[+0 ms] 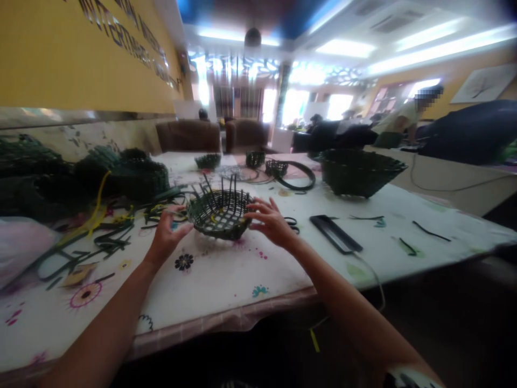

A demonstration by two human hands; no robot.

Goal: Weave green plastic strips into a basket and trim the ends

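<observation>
A half-woven basket of dark green strips point(220, 215) stands on the floral tablecloth point(218, 275), with bare strip ends sticking up at its far side. My left hand point(167, 237) is at its left side and my right hand point(270, 222) at its right, fingers spread, fingertips at or very near the rim. Neither hand visibly grips it. Loose green strips and a yellow strip point(97, 202) lie left of my left hand. A black flat tool point(335, 234) lies right of my right hand.
A large finished green basket point(359, 171) and several small woven pieces stand at the table's far end. A dark woven heap point(133, 180) and a pale plastic bag point(18, 250) fill the left side. The table's near edge runs below my arms. A person point(398, 121) stands beyond, at right.
</observation>
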